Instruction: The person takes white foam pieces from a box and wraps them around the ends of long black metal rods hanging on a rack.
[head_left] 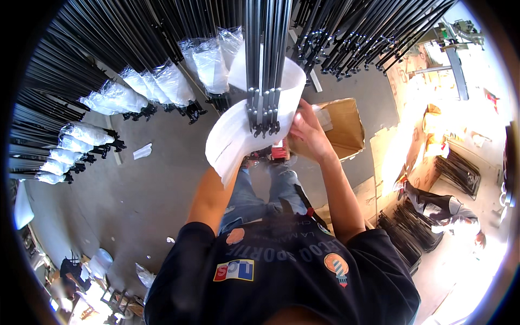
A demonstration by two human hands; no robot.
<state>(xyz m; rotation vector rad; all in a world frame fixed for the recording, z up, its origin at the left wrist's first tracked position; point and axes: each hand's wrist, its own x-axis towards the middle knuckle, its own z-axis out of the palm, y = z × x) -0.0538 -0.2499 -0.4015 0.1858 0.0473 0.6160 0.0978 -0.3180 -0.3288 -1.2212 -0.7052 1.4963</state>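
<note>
A bundle of black metal rods (265, 59) hangs down in front of me, its fitted lower ends in a cluster. Around and behind those ends curves a white sheet of thin packing foam (230, 141), its loose flap drooping to the left. My right hand (307, 129) is closed on the sheet's right edge, thumb and fingers beside the rods; some fingertips are hidden. My left forearm reaches up under the flap, and the sheet covers the left hand, so its fingers do not show.
Rows of black rods stand left and right, several left bundles with plastic-wrapped ends (211, 67). An open cardboard box (346, 130) sits right of my hand. More black frames (403, 233) and another person (444, 208) are at the right. A white scrap (142, 151) lies on the floor.
</note>
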